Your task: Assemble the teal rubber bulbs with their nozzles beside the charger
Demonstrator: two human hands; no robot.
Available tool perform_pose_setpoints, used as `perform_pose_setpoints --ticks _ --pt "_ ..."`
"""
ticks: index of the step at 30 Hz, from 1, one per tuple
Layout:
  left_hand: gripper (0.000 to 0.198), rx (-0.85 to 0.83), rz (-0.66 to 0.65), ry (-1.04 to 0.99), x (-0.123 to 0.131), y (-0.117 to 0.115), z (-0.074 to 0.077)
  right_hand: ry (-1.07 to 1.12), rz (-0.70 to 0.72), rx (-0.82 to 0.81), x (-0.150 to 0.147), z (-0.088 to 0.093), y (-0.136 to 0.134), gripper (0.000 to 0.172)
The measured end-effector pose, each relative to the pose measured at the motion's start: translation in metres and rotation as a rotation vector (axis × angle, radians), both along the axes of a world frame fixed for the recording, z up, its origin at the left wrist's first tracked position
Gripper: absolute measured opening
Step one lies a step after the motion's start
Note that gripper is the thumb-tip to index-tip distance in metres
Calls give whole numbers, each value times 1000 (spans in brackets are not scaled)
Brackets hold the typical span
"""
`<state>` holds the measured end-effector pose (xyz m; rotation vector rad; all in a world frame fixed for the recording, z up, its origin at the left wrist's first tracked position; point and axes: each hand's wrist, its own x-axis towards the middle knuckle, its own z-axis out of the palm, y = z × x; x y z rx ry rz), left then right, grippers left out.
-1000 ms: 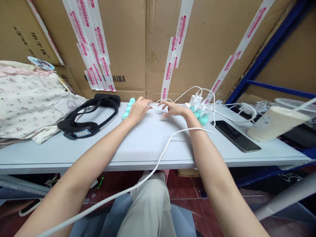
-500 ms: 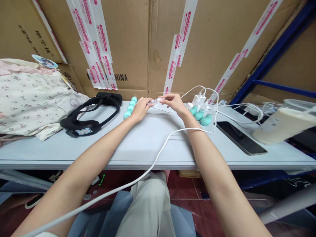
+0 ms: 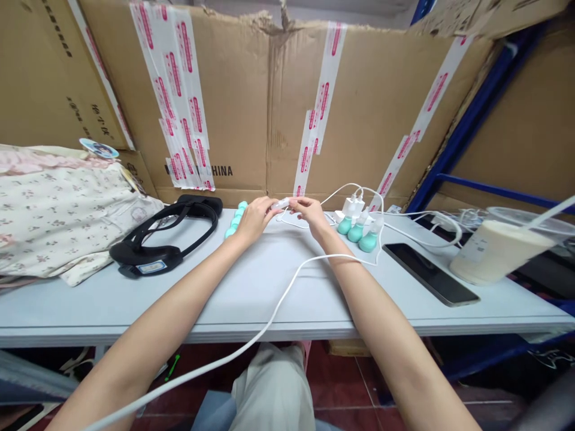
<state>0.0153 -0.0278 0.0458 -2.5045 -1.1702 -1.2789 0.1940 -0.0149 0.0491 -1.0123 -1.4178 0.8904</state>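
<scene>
Between my two hands, a small translucent whitish nozzle-like piece (image 3: 281, 203) is held above the back of the grey table. My left hand (image 3: 256, 219) pinches its left end with the fingertips. At its right end the closed fingertips of my right hand (image 3: 311, 213) meet it. A row of teal round bulbs (image 3: 235, 221) lies just left of my left hand and is partly hidden by it. To the right of my right hand are several teal bulbs (image 3: 368, 240) with clear tips. A thin white cable (image 3: 287, 222) loops behind my fingers.
A black headset (image 3: 166, 257) and a floral cloth bag (image 3: 67, 215) lie at left. A white charger (image 3: 353, 206), a phone (image 3: 431, 272) and a cup of milky drink (image 3: 489, 251) stand at right. A white cord (image 3: 287, 290) crosses over my right forearm. Cardboard (image 3: 242, 108) walls the back.
The head view has tilted up, so the table sits lower in the picture. Both hands stay together at the translucent piece, which shows more plainly between the fingertips.
</scene>
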Motion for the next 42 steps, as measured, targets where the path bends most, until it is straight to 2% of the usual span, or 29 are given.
perform_pose_setpoints --ticks 8,18,28,35,42 --pt "25 -81 -139 -33 1 1 -7 -66 99 42 9 6 -3 43" --pt "23 23 39 346 2 -9 -3 -186 197 84 18 5 4 40" --pt "23 -27 -133 190 8 -11 -9 -199 320 46 29 10 0 35" --pt "26 -69 -183 251 9 -13 -8 -245 375 -13 34 14 -6 30" --pt "28 -60 -223 280 10 -12 -14 -280 432 -78 39 12 -3 30"
